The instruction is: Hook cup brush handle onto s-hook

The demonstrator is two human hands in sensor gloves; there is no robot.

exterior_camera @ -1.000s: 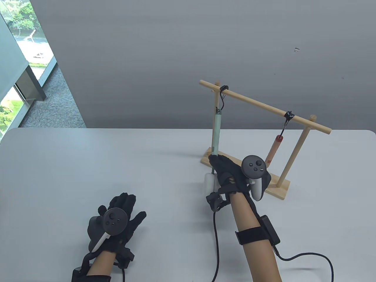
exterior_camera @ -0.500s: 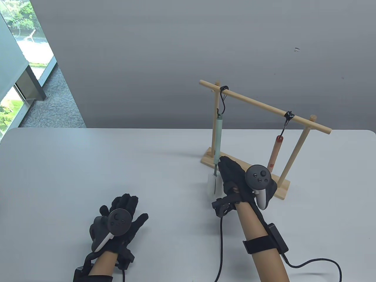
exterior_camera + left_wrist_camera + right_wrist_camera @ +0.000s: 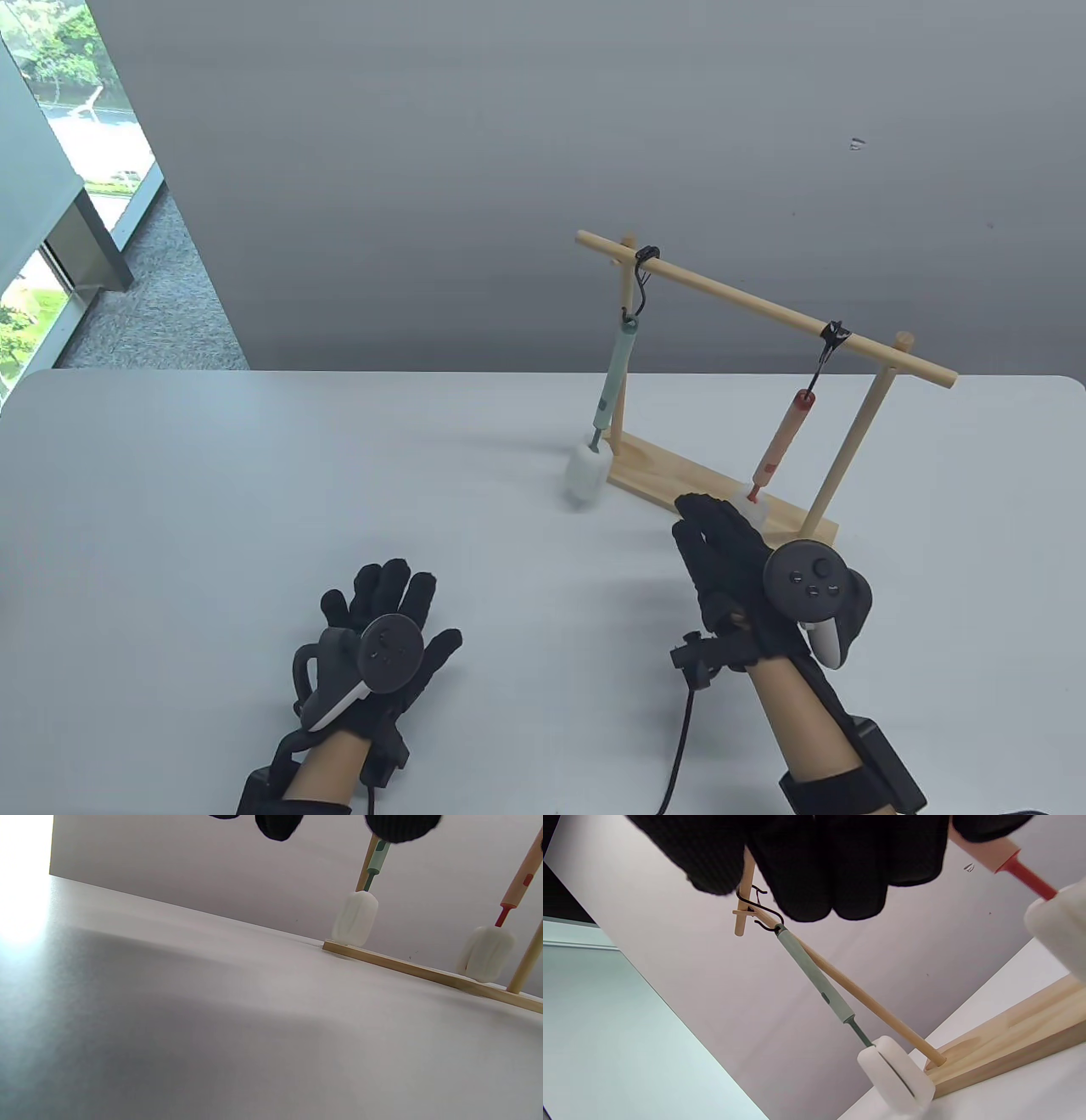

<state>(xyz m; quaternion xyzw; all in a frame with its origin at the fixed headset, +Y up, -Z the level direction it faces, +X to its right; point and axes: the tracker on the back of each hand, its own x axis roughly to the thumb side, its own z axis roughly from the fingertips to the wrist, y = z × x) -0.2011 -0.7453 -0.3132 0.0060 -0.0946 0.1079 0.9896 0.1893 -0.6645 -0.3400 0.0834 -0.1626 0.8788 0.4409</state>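
A green-handled cup brush (image 3: pixel 612 373) with a white sponge head (image 3: pixel 584 477) hangs from the left black s-hook (image 3: pixel 643 284) on a wooden rack (image 3: pixel 764 310), tilted to the left. It also shows in the right wrist view (image 3: pixel 814 974) and the left wrist view (image 3: pixel 355 918). A red-handled cup brush (image 3: pixel 785 437) hangs from the right s-hook (image 3: pixel 829 346). My right hand (image 3: pixel 725 552) is open and empty, in front of the rack's base. My left hand (image 3: pixel 386 624) lies open and empty over the table at the front left.
The rack's wooden base (image 3: pixel 679 480) stands on a white table (image 3: pixel 297 475) at the back right. A grey wall rises behind the table. A window is at the far left. Cables run from both wrists to the front edge.
My right hand let go of the green brush and drew back toward me and to the right. The green brush now hangs free and has swung left. My left hand shifted slightly right.
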